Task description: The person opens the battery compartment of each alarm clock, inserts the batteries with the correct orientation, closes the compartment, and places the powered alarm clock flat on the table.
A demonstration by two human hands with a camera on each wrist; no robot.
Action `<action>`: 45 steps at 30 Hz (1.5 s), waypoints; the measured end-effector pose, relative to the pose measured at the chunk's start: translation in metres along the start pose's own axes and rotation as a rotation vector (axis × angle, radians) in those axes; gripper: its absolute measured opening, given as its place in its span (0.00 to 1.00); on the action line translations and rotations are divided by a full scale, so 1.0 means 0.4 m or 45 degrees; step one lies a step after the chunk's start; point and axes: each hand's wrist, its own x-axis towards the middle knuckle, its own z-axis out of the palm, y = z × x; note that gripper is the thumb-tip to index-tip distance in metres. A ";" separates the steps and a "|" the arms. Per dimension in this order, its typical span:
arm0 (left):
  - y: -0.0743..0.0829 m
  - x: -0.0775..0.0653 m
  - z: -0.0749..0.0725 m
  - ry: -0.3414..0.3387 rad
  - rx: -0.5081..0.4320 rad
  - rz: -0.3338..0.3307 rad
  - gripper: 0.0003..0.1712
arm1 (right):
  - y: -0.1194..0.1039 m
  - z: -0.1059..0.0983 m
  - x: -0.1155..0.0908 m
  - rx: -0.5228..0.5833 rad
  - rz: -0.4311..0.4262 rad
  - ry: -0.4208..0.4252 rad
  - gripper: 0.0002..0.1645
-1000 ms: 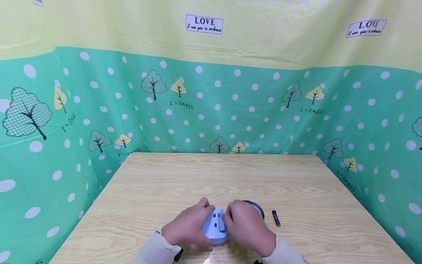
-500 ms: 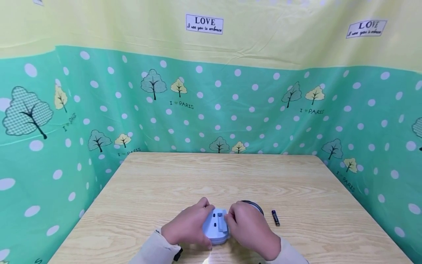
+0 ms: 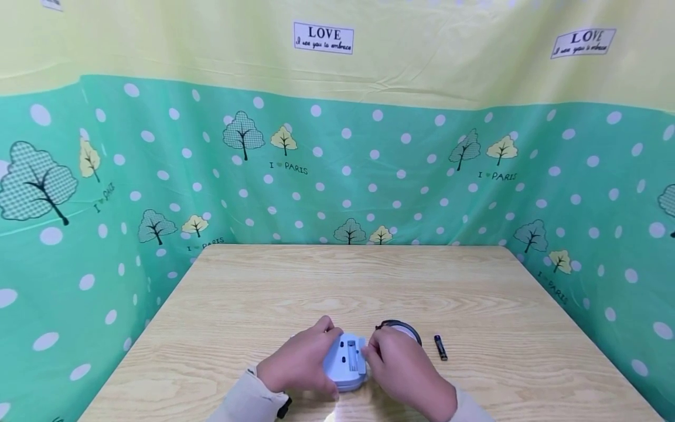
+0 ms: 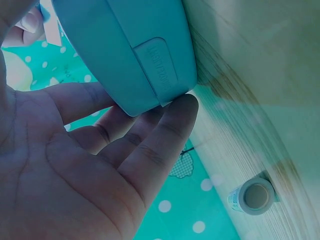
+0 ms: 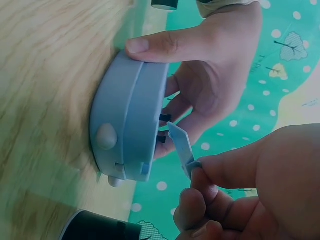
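Observation:
A pale blue alarm clock (image 3: pixel 338 370) lies face down on the table, its back with two small black knobs turned up. My left hand (image 3: pixel 303 358) holds it by the sides, thumb at the near edge and fingers at the far edge. The battery slot (image 3: pixel 353 355) in the clock's back is uncovered. Between thumb and forefinger, my right hand (image 3: pixel 405 366) pinches a small blue battery cover (image 5: pixel 181 145), tilted beside the slot. In the left wrist view, raised lettering marks a button (image 4: pixel 159 70) on the clock's side.
A dark battery (image 3: pixel 440 347) lies on the wooden table (image 3: pixel 253 293) to the right. Behind my right hand shows a round thing with a black rim (image 3: pixel 406 326), partly hidden. Patterned green and yellow cloth (image 3: pixel 316 176) hangs around the table.
My right hand has drawn slightly to the right with the battery cover, which has swung away from the slot, so more of the slot shows. My left hand stays on the clock.

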 end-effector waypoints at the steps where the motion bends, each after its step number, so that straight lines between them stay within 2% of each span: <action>1: 0.000 0.000 0.000 0.001 -0.001 0.002 0.61 | 0.001 -0.001 -0.002 0.009 0.004 -0.002 0.14; 16: 0.003 -0.014 -0.002 -0.010 0.001 0.003 0.61 | 0.018 -0.017 -0.021 0.142 0.047 -0.054 0.16; 24: 0.005 -0.012 -0.006 -0.020 -0.018 -0.005 0.62 | 0.023 -0.034 -0.022 0.219 0.035 -0.157 0.17; 36: 0.005 -0.005 -0.008 -0.020 -0.047 0.004 0.61 | 0.034 -0.024 -0.036 0.171 0.050 -0.184 0.18; 45: 0.005 -0.005 -0.007 -0.018 -0.056 -0.005 0.62 | 0.041 -0.019 -0.036 0.283 0.076 -0.332 0.17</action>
